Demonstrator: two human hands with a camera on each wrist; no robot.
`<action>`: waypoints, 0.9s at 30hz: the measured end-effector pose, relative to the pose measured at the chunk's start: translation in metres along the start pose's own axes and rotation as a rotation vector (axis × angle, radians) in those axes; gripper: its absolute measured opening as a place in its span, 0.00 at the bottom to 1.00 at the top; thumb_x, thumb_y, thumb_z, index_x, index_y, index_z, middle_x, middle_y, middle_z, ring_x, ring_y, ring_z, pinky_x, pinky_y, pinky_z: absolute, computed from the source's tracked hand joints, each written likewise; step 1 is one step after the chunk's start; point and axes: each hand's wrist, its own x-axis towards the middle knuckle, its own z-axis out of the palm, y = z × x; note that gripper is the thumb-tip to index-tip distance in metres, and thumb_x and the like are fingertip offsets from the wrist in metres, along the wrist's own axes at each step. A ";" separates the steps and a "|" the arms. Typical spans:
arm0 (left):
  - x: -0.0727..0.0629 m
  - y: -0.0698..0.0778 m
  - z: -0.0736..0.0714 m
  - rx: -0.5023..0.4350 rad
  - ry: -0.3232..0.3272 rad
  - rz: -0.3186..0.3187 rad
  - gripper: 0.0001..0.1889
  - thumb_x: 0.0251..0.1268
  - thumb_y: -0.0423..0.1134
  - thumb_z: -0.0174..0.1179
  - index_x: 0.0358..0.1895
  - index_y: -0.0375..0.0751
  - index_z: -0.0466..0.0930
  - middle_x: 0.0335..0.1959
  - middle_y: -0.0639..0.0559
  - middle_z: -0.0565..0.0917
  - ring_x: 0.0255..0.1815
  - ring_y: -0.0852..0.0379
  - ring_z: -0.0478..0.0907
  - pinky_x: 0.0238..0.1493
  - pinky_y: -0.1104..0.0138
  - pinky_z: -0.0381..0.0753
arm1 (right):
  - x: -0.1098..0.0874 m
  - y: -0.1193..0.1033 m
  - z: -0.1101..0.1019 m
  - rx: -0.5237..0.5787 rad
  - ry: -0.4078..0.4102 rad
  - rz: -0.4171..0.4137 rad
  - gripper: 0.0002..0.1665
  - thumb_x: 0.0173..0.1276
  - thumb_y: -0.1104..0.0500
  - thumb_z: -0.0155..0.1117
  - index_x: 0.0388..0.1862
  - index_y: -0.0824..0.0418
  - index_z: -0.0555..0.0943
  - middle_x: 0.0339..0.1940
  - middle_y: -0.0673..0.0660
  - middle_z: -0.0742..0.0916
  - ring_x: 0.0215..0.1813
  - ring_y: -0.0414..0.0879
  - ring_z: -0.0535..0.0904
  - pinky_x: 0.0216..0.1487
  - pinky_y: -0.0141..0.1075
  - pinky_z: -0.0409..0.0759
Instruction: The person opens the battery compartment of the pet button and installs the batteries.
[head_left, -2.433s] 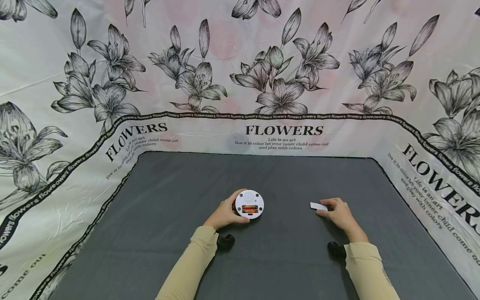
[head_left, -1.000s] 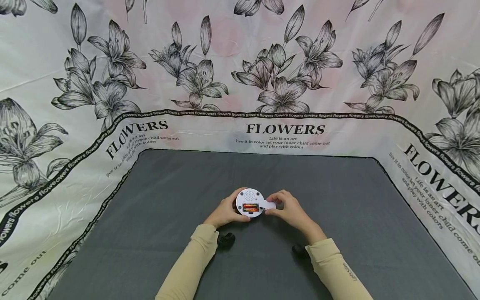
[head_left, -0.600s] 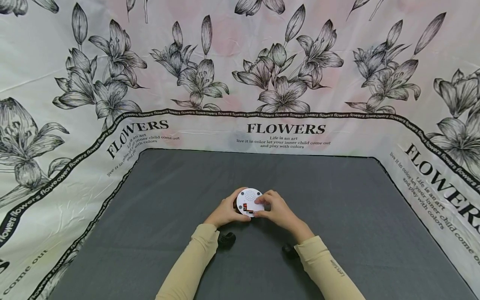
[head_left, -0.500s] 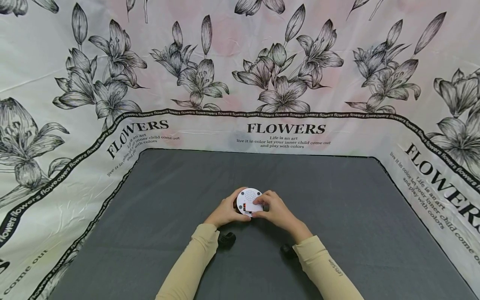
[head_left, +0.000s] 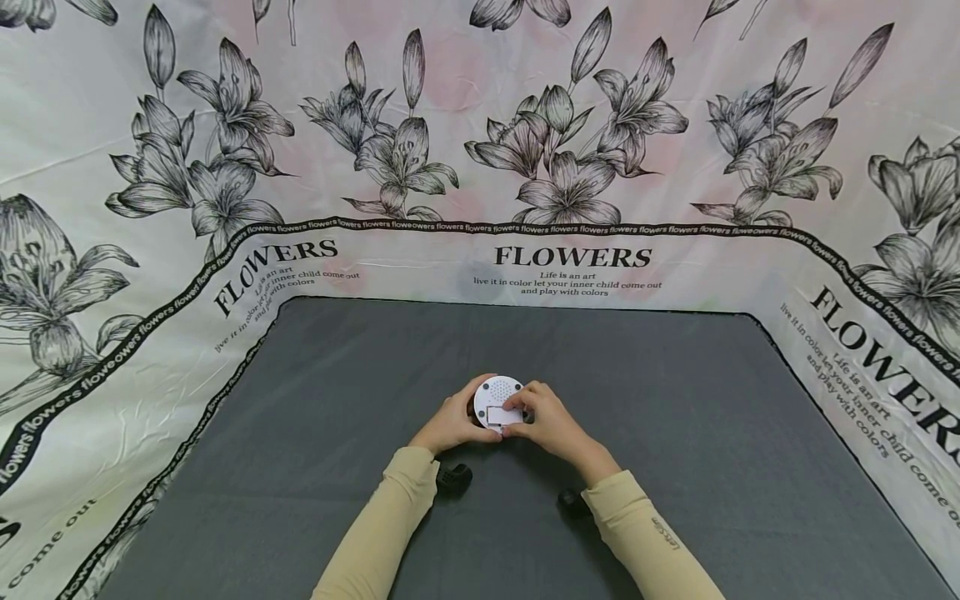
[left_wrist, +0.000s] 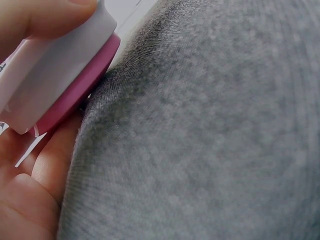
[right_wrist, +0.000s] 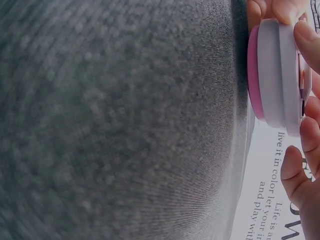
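A round white device with small speaker holes and dark feet faces up in the head view. Its opposite side is pink, as the left wrist view shows the pink rim beside the white body. My left hand grips it by its left edge, thumb near and fingers behind. A white battery cover lies over the compartment, and the batteries are hidden from above. My right hand holds the cover with thumb and fingers at its right end. In the right wrist view the cover stands slightly proud of the device.
Dark grey cloth covers the work surface under both hands. Beyond it runs a white border with flower prints and lettering. Black wrist-worn pieces show below each hand.
My right hand has come leftward with the battery cover, which has slid left over the batteries until they are out of sight. My left hand keeps the device in nearly the same place.
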 end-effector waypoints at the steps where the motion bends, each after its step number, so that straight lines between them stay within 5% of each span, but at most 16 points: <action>1: 0.000 0.000 0.000 0.001 0.001 -0.001 0.47 0.48 0.32 0.71 0.71 0.40 0.52 0.57 0.45 0.70 0.50 0.57 0.73 0.46 0.64 0.75 | 0.000 0.000 0.000 0.001 0.000 0.001 0.16 0.47 0.58 0.77 0.36 0.56 0.82 0.36 0.48 0.74 0.40 0.44 0.67 0.42 0.40 0.70; 13: 0.000 -0.001 0.001 -0.015 0.007 -0.014 0.46 0.48 0.30 0.70 0.71 0.44 0.53 0.57 0.45 0.70 0.51 0.56 0.73 0.46 0.65 0.75 | -0.001 0.000 0.001 -0.013 0.023 0.000 0.17 0.47 0.58 0.76 0.37 0.56 0.82 0.35 0.48 0.75 0.41 0.44 0.67 0.42 0.41 0.70; 20: 0.006 -0.026 0.003 0.007 0.032 -0.028 0.48 0.47 0.32 0.72 0.72 0.46 0.52 0.57 0.50 0.70 0.51 0.56 0.73 0.45 0.65 0.75 | 0.000 0.002 0.002 -0.007 0.038 -0.011 0.15 0.47 0.58 0.76 0.34 0.55 0.82 0.35 0.48 0.74 0.40 0.44 0.67 0.42 0.41 0.70; 27: 0.007 -0.032 0.002 0.026 0.049 -0.028 0.50 0.45 0.34 0.73 0.72 0.47 0.52 0.56 0.51 0.71 0.51 0.56 0.72 0.46 0.64 0.75 | -0.003 0.004 0.001 0.014 0.032 -0.013 0.10 0.51 0.59 0.74 0.34 0.52 0.85 0.37 0.48 0.75 0.42 0.45 0.69 0.43 0.42 0.70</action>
